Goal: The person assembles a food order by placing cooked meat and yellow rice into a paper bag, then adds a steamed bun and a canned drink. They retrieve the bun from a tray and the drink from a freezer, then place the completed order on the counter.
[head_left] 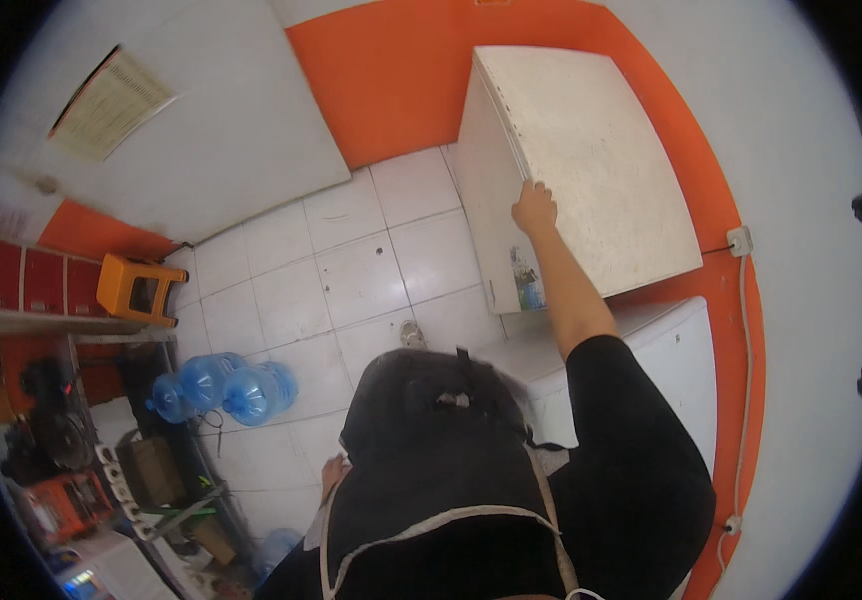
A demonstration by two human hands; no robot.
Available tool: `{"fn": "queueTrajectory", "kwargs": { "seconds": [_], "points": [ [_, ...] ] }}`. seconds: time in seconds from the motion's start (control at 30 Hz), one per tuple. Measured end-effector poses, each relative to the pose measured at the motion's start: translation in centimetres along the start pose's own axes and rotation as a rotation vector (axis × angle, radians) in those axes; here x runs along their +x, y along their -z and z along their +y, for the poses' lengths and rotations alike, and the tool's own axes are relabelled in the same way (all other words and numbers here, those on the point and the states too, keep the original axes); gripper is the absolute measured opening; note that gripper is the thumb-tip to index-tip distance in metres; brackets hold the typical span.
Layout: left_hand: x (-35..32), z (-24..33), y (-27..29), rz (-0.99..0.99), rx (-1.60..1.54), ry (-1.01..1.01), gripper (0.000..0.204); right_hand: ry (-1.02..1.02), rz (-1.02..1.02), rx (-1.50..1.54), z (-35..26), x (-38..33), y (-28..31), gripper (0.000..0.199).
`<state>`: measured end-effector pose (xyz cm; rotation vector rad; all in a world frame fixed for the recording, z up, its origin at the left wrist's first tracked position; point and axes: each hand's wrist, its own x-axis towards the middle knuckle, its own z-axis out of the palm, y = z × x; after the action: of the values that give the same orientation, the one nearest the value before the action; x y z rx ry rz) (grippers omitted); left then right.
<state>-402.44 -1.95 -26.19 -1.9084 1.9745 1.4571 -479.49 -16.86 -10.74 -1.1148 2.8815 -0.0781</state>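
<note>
Right grip [535, 207]: fingers curled closed on front edge of white refrigerator [601, 150], between one and two o'clock. Left grip [333, 474], seven o'clock: mostly hidden, closure cannot be told. Blue water jugs [263, 392], eight o'clock.

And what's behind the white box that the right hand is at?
Orange wall shows past the edge of the white box. Anything lower down between the two can't be seen; the box covers it.

Before me, the white square-tiled floor [359, 290] bears three translucent blue plastic water jugs [263, 392] close together, a yellow-orange plastic stool [119, 284] and a white, boxy cabinet [596, 160].
</note>
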Motion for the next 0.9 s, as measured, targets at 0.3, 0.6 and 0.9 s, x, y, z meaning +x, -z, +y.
{"fn": "queueTrajectory", "kwargs": {
  "seconds": [0.3,0.6,0.9],
  "points": [
    [23.4,29.4,8.9,-0.08,-0.332,-0.041,0.032,-0.131,-0.068,0.021,2.6,10.4,0.2,0.069],
    [37.7,52.3,6.2,-0.139,-0.301,-0.228,0.026,-0.185,-0.118,0.008,0.8,16.8,-0.7,0.089],
    [41.6,73.2,7.1,-0.23,-0.143,-0.634,0.026,-0.132,-0.186,0.086,3.6,15.7,9.1,0.1]
  ]
}}
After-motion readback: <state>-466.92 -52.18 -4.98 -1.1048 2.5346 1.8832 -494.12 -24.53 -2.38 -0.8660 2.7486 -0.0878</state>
